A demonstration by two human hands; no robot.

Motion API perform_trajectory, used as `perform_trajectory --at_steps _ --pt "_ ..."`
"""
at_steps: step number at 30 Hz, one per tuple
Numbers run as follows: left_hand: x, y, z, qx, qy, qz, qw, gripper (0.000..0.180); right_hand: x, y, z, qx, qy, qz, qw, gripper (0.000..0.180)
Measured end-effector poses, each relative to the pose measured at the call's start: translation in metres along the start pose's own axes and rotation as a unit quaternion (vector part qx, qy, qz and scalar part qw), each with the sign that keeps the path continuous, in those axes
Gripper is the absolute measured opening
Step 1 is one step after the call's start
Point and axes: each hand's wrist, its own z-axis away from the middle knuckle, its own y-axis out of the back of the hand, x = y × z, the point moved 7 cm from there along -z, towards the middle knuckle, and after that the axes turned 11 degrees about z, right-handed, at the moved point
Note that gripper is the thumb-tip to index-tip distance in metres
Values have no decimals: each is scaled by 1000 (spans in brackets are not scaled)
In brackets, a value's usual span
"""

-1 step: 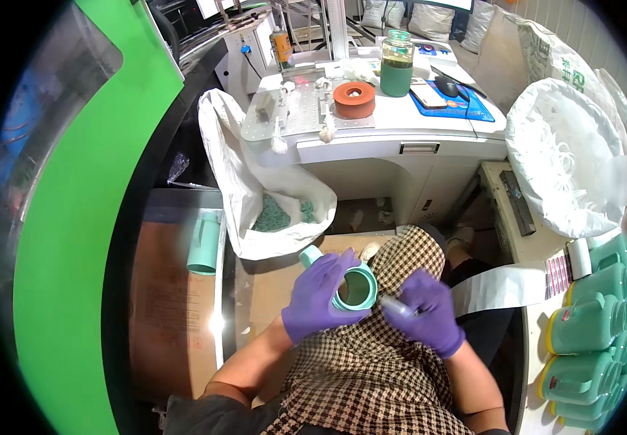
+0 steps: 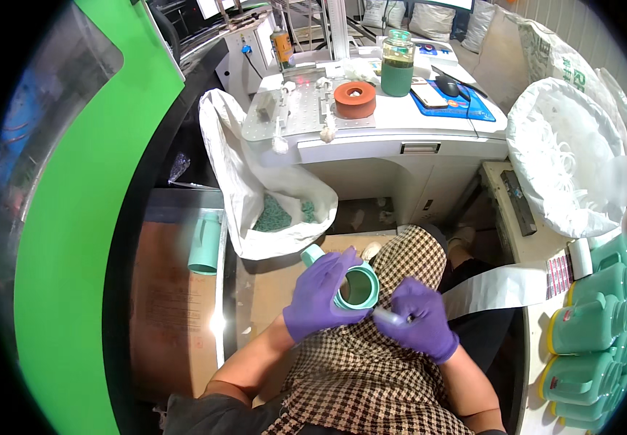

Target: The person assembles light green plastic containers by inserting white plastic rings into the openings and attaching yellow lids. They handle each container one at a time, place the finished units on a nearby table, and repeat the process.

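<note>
Over my lap, my left hand (image 2: pixel 322 296), in a purple glove, is wrapped round a mint-green plastic jug (image 2: pixel 373 284). The jug's round open mouth faces up toward me, and its handle pokes out beyond my fingers. My right hand (image 2: pixel 422 319), gloved the same way, is closed round a slim pale tool (image 2: pixel 387 316). The tool's end lies close to the jug's lower right rim; I cannot tell whether they touch. Blur hides the tool's exact kind.
Left, another green jug (image 2: pixel 205 246) lies in a cardboard-lined tray. A white sack (image 2: pixel 284 243) holds green shavings. Several green jugs (image 2: pixel 582 326) crowd the right-hand bench, near a lined bin (image 2: pixel 524 145) of white strips. Ahead, a white desk (image 2: pixel 357 148) carries orange tape (image 2: pixel 355 100) and a jar (image 2: pixel 397 69).
My right hand has shifted slightly left, bringing the pale tool nearer the jug's rim. The left hand and jug have barely moved.
</note>
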Motion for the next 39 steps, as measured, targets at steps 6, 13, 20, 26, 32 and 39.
perform_trajectory --at_steps 6,13,20,26,32,39 --pt "-1 -5 0 -12 5 -19 1000 96 -17 -42 50 -352 -40 -300 886 18" --pt "-4 -2 8 3 17 -6 1000 98 22 2 68 -143 -75 -188 969 20" --pt "1 -6 4 2 17 -14 1000 98 -7 -13 -2 -61 -3 7 998 30" --pt "15 -16 -1 -23 -56 -5 998 91 -13 -39 -11 -60 -6 200 978 22" --pt "16 -17 1 -23 -65 -10 998 89 -13 -50 -7 -72 6 225 972 27" --pt "27 -17 7 -54 -52 -23 997 81 -25 -42 6 -176 43 130 975 42"
